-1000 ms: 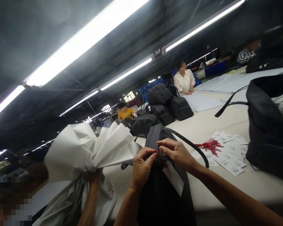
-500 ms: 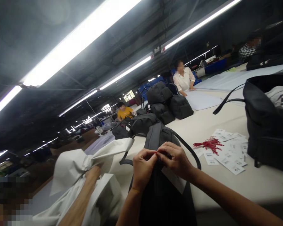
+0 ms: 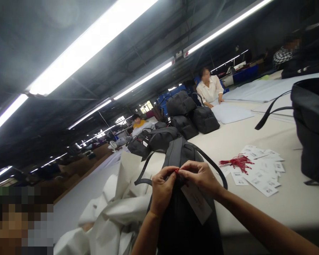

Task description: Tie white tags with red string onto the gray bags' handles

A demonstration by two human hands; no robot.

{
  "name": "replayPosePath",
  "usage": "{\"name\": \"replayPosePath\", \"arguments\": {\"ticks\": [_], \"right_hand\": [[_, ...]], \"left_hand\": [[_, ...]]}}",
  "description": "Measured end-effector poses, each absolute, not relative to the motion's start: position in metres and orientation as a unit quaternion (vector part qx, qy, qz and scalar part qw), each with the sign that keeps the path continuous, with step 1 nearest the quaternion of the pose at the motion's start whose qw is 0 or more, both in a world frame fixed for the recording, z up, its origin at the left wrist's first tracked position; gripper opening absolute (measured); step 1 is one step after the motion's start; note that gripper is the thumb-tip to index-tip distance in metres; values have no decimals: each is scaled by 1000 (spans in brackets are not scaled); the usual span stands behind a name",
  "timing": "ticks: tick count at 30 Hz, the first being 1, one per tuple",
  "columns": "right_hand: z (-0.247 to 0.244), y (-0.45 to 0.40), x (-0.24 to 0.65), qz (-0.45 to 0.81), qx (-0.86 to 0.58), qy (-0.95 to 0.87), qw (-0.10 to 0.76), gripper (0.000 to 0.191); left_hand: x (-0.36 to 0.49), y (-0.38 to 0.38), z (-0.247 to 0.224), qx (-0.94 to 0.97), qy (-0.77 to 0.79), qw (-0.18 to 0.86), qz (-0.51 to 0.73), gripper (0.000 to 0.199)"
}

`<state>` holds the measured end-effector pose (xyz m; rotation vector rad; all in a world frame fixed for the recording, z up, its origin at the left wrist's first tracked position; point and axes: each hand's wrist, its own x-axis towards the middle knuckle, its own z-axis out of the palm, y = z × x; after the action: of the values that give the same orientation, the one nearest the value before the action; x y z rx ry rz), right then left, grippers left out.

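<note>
Left hand [image 3: 161, 189] and right hand [image 3: 200, 179] close together, thumbs and forefingers pinched on a thin red cord [image 3: 177, 170] at the top of an upright dark grey-black fabric backpack [image 3: 188, 230]; other fingers curled. White rectangular paper tag [image 3: 197, 207] hangs below the right hand, against the bag front. Cord looks very light, limp, maybe slippery; best taken near its ends with fingertips. Tag likely thin, easily creased: hold by edges. Backpack probably soft-sided, bulky, not very heavy; top or black webbing strap [image 3: 207, 156] looks like the sensible hold. Crumpled off-white sheet material [image 3: 106, 226] lies left of the bag, probably floppy. Right, on the cream-coloured table [image 3: 247, 210]: bundle of red cords [image 3: 236, 163] beside and partly over fanned white printed cards [image 3: 266, 182]; beyond the cards, a large black open-topped bag [image 3: 312, 141]. Farther back, stacked dark grey bags [image 3: 180, 103], then a co-worker in a white shirt [image 3: 210, 88], hands on a pale flat sheet [image 3: 232, 113].
</note>
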<state>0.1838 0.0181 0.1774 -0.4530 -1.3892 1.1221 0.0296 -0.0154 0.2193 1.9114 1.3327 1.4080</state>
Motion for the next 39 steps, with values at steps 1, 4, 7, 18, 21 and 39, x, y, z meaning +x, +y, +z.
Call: {"name": "replayPosePath", "arguments": {"ticks": [1,4,7,18,21,39], "right_hand": [[178,19,184,510,-199,-583,600,28],[180,22,185,541,-189,-570,589,35],[183,24,189,510,-172,-616,576,33],[196,24,207,426,-171,-709,536,27],[192,20,201,502,-185,-661,527,33],[171,23,175,515,-175,-596,591,31]], "left_hand": [[29,-15,220,692,476,209,501,15],[27,-16,222,686,477,245,492,15],[24,-14,222,653,484,317,488,23],[30,-16,229,616,471,425,466,47],[30,-18,229,620,465,423,469,41],[33,-9,228,631,445,437,460,32]]}}
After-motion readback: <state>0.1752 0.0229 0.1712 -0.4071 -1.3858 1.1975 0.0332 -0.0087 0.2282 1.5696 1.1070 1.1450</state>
